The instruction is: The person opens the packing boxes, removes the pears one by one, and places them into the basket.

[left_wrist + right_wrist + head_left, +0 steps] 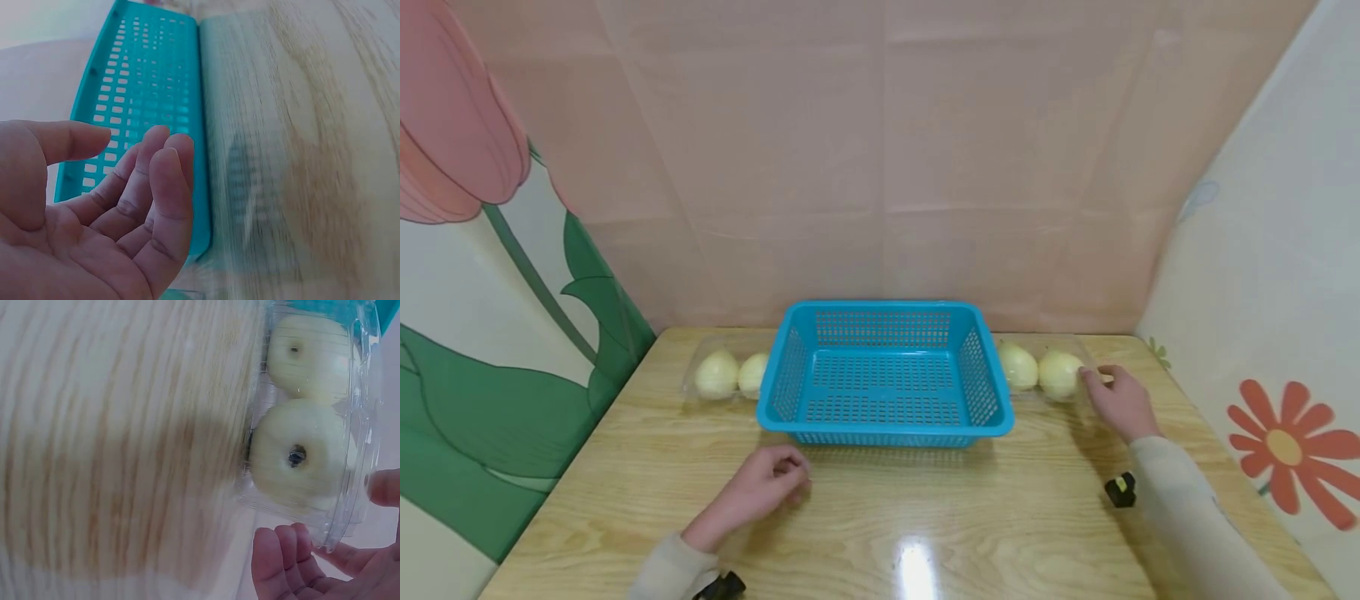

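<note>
My right hand is at the outer end of a clear plastic box holding pale yellow round fruits, which look like pears. In the right wrist view, its thumb and index finger pinch the corner of the lid rim, the other fingers bent below. My left hand hovers over the table in front of a blue plastic basket, fingers loosely curled and holding nothing. The left wrist view shows its palm beside the basket's perforated wall.
Another clear box with pale fruits lies left of the basket, partly hidden by it. The wooden table ends at a pink cloth backdrop, with flower-painted panels at the sides. A small black object shows by the right sleeve.
</note>
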Demonstrator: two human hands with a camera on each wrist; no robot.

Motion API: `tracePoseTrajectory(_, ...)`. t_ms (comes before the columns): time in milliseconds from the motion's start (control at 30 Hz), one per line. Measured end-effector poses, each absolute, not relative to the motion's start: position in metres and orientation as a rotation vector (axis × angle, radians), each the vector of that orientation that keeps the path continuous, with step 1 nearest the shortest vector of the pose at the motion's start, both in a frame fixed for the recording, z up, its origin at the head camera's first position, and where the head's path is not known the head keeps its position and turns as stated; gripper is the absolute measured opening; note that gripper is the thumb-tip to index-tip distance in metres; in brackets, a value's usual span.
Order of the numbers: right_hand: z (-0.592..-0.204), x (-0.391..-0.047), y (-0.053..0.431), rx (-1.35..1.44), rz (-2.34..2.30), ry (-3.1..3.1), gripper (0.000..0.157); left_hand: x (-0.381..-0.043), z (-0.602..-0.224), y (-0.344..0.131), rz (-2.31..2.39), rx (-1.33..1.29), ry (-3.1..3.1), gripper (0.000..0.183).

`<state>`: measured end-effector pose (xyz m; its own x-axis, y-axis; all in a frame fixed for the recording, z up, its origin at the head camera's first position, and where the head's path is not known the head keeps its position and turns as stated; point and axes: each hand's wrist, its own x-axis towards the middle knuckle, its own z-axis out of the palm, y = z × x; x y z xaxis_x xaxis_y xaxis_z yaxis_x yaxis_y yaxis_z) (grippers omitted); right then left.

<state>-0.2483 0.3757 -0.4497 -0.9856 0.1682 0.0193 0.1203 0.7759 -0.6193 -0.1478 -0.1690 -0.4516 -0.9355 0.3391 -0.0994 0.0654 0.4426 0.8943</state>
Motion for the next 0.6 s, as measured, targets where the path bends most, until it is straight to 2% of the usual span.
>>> tracePoseTrajectory(600, -0.455, -0.243, 0.391, -0.223, 1.102, -2.893, 0.08, -0.146, -0.451, -0.159, 1.515, 0.377, 2.33, 0.028)
